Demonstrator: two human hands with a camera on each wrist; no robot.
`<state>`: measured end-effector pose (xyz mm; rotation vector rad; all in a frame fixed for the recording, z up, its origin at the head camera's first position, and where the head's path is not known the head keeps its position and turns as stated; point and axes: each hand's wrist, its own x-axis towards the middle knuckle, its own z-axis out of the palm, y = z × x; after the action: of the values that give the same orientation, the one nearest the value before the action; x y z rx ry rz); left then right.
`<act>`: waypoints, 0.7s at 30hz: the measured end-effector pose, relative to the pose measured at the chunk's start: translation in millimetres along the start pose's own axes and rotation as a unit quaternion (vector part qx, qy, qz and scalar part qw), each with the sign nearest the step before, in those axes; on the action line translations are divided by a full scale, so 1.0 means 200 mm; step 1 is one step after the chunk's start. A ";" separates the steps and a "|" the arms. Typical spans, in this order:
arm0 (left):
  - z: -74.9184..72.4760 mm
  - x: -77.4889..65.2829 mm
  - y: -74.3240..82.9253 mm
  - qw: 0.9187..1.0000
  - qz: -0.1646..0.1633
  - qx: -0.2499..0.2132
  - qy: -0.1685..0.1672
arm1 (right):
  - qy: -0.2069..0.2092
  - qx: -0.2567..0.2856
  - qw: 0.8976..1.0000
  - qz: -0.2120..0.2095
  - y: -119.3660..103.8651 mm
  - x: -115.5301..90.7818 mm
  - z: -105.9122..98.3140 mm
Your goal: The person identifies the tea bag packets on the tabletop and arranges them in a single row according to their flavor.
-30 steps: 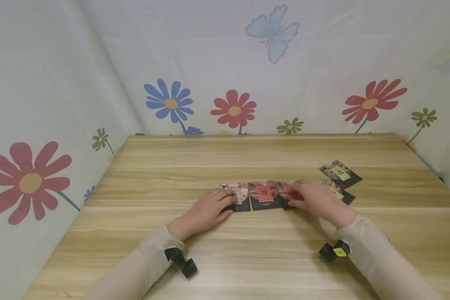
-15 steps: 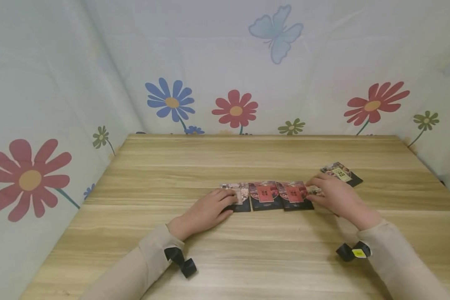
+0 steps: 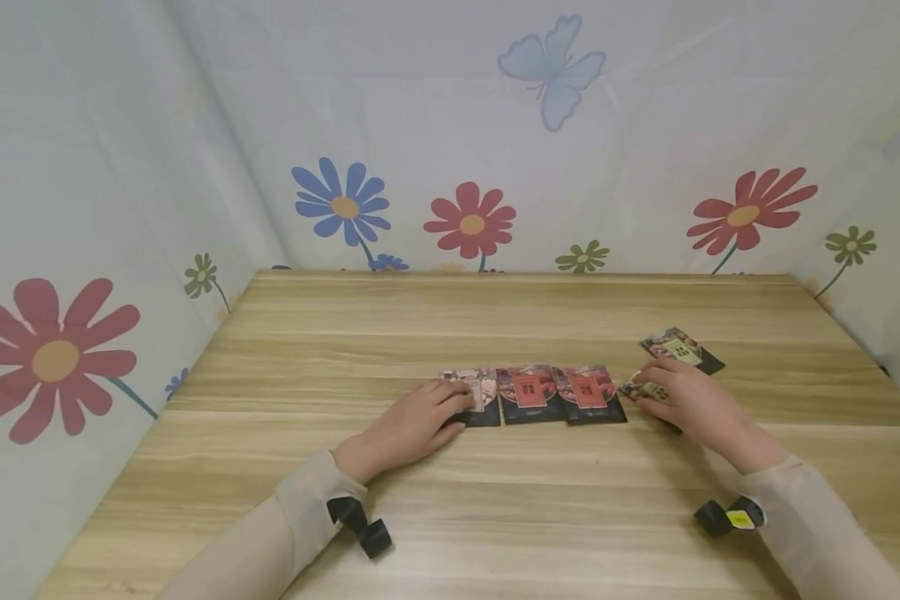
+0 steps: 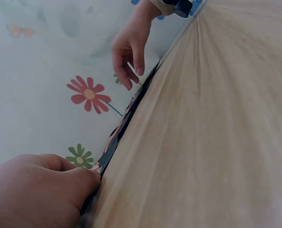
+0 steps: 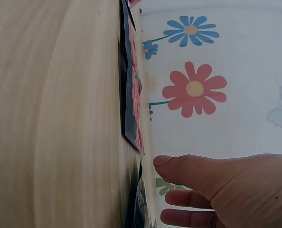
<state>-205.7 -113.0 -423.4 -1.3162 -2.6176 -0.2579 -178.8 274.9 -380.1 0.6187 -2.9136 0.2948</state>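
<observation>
Three flat black packets lie in a row on the wooden table. The leftmost packet [image 3: 487,407] has a pale label and is partly covered by my left hand [image 3: 416,417], whose fingers rest on it. A red-labelled packet [image 3: 531,393] lies beside it, and a second red-labelled packet [image 3: 589,394] comes right after. My right hand [image 3: 690,408] is over a yellow-labelled packet [image 3: 632,388] to the right of the row, hiding part of it. In the right wrist view that hand's thumb and fingers are extended, with nothing held between them.
Another yellow-labelled packet [image 3: 681,347] lies farther back, just beyond the right hand. The wooden table [image 3: 450,517] reaches a white curtain [image 3: 390,100] printed with flowers and a butterfly. Each sleeve carries a small black wrist device [image 3: 375,537].
My right hand has let go of the rightmost red-labelled packet and moved right, over the yellow-labelled packet, which now sits slightly left of its earlier place. The left hand has stayed put.
</observation>
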 end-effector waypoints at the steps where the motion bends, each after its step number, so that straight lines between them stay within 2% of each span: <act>1: 0.00 0.00 0.00 1.000 0.002 0.002 0.003 | 0.000 0.001 1.000 0.000 0.01 0.00 0.00; 4: 0.01 0.00 0.00 1.000 0.003 0.002 0.007 | 0.001 0.004 1.000 0.000 0.04 -0.01 0.01; 14: 0.00 0.00 0.00 1.000 -0.015 -0.012 -0.015 | -0.018 0.011 1.000 0.007 0.08 -0.03 0.01; 21: -0.01 0.00 0.01 1.000 -0.019 -0.015 -0.018 | -0.023 0.005 1.000 0.010 0.09 -0.04 0.02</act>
<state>-204.2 -112.9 -421.4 -1.2926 -2.6816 -0.2831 -180.0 293.7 -389.3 0.6069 -2.9661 0.3011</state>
